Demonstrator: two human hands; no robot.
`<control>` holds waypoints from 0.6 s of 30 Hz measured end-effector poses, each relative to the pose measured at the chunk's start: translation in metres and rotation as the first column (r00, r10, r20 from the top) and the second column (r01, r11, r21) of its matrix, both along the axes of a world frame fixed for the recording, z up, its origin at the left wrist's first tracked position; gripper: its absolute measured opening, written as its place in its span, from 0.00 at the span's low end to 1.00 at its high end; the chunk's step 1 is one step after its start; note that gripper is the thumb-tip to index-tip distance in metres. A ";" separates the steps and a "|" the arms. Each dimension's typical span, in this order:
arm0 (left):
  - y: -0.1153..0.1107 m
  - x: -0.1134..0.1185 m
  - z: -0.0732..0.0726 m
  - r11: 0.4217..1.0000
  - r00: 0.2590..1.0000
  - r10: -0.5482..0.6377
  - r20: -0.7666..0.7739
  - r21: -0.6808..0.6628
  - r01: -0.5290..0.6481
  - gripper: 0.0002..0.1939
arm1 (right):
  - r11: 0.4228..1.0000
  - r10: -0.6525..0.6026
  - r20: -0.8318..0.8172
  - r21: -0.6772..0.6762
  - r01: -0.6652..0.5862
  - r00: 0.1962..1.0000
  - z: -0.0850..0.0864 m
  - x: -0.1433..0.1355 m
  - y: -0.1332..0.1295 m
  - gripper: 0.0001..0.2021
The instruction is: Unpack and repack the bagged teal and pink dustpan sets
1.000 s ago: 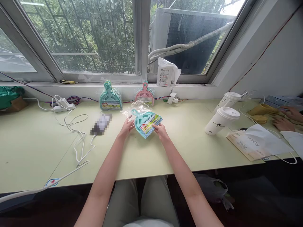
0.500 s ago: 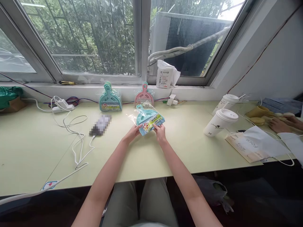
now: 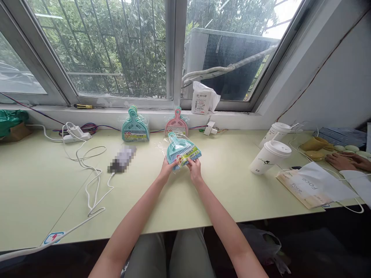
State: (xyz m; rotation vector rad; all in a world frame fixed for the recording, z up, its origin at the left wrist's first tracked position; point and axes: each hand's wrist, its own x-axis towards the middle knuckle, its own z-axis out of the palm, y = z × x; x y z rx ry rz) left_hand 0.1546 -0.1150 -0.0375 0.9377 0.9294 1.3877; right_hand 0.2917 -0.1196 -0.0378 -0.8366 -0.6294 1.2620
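Dustpan (image 3: 182, 150) in bag, up off desk (image 3: 232, 185), near me. My left hand (image 3: 167, 170) and right hand (image 3: 194, 170) pinch bottom edge. Step: holding it up. Next needs steady grip.

Arms: both forearms bare up to the frame edge, no sleeves in view.
Left hand (image 3: 166, 171): no ring, watch or glove visible.
Right hand (image 3: 194, 170): likewise unadorned, no wristband.
Legs: pale grey-green trousers, plain fabric, possibly lightly creased; detail is poor at the lower edge.
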 end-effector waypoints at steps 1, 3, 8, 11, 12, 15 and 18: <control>0.002 0.001 -0.002 0.999 0.999 0.044 0.016 -0.019 -0.044 0.27 | 1.000 0.029 -0.003 0.002 -0.029 1.000 0.001 0.000 0.000 0.17; 0.004 0.001 -0.003 0.993 0.994 0.108 0.034 -0.056 -0.106 0.23 | 0.997 0.083 -0.005 0.003 -0.083 0.997 0.002 0.001 0.001 0.17; -0.003 -0.002 0.007 0.999 0.998 0.020 -0.054 -0.024 -0.021 0.30 | 0.995 0.098 0.003 0.005 -0.098 0.995 0.006 0.009 0.002 0.18; -0.009 -0.005 0.017 0.967 0.964 -0.255 -0.078 -0.031 0.253 0.33 | 0.996 0.078 0.005 0.034 -0.078 0.997 0.009 0.016 0.002 0.20; -0.009 -0.006 0.019 0.945 0.943 -0.327 -0.054 -0.031 0.326 0.31 | 0.997 0.069 0.002 0.041 -0.069 0.998 0.010 0.018 0.002 0.20; -0.006 -0.010 0.022 0.930 0.927 -0.367 0.081 0.030 0.366 0.26 | 0.997 0.060 -0.013 0.056 -0.059 0.998 0.014 0.019 0.000 0.20; -0.001 -0.016 0.022 0.970 0.959 -0.239 0.152 0.089 0.228 0.24 | 0.992 0.107 -0.006 0.069 -0.106 0.994 0.017 0.017 -0.003 0.21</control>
